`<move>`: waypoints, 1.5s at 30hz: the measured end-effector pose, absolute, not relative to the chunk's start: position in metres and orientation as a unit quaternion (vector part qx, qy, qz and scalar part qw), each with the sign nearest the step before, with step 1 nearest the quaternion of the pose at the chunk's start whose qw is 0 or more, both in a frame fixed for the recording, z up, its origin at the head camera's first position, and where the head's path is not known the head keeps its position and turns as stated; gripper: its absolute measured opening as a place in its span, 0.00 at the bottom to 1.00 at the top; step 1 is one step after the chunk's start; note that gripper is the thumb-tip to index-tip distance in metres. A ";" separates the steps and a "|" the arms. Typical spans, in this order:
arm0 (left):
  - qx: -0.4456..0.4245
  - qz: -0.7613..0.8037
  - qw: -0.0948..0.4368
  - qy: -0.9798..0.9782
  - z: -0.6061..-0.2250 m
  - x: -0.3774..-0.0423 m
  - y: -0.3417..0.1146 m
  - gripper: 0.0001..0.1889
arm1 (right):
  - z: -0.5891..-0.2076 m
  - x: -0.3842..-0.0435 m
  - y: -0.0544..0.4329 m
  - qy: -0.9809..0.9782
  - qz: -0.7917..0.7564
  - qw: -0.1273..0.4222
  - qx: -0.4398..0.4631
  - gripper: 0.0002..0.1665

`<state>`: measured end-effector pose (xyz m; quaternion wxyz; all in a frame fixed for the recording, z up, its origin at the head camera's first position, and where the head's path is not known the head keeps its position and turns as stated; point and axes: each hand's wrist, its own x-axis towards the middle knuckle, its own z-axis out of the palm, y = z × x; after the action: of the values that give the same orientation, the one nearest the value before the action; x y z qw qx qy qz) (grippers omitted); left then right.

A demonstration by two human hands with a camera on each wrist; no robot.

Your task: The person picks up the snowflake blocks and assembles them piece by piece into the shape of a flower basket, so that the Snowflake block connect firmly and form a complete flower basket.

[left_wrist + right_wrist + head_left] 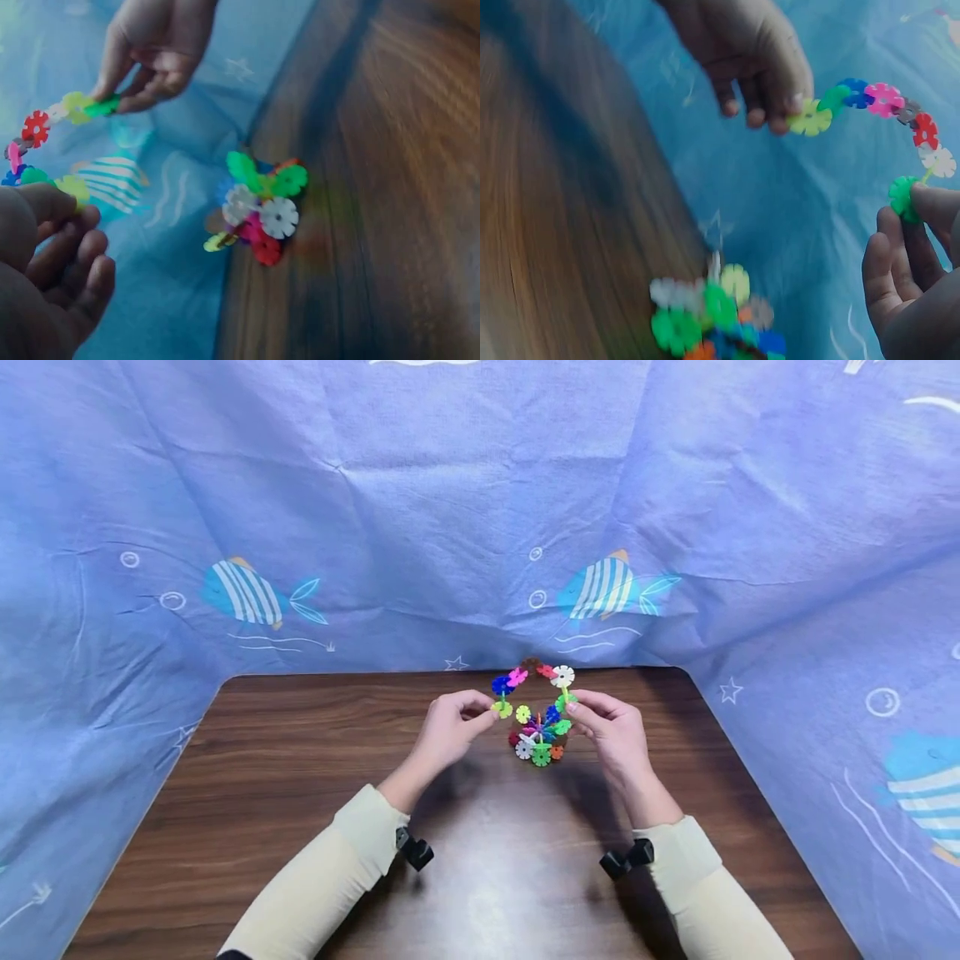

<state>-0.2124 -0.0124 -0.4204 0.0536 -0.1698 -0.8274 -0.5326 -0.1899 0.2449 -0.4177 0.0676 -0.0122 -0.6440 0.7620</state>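
An arched chain of interlocking plastic snowflake discs (517, 677) spans the space between my two hands. My left hand (450, 727) pinches the yellow end disc (811, 118) between thumb and forefinger. The green end disc (904, 198) is pinched by my right hand (617, 735). Between these ends run green, blue, pink, brown, red, white and yellow discs. Below the arch a round cluster of many-coloured snowflake discs (542, 755) rests on the table, touched by neither hand in the left wrist view.
The dark wood-grain table (300, 777) reaches back to a blue fabric backdrop (420, 527) printed with striped fish, which also hangs along both sides. The cluster lies toward the table's back edge. Black wrist cameras (416, 850) sit at both cuffs.
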 end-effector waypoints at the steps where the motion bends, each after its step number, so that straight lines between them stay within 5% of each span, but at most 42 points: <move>1: -0.174 -0.526 0.056 -0.831 -0.422 -0.217 -0.011 0.07 | -0.419 -0.193 0.249 -0.659 0.749 0.070 -0.013 0.08; 9: -0.178 -0.456 0.060 -0.870 -0.444 -0.247 0.006 0.06 | -0.443 -0.225 0.272 -0.786 0.616 0.054 -0.026 0.19; 45: -0.187 -0.377 0.038 -0.906 -0.482 -0.256 0.011 0.05 | -0.483 -0.234 0.297 -0.823 0.566 0.030 -0.031 0.13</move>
<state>-0.2561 0.0114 -0.4818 0.0379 -0.1868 -0.9065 -0.3768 -0.2339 0.2968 -0.4828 0.0304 -0.0313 -0.8234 0.5658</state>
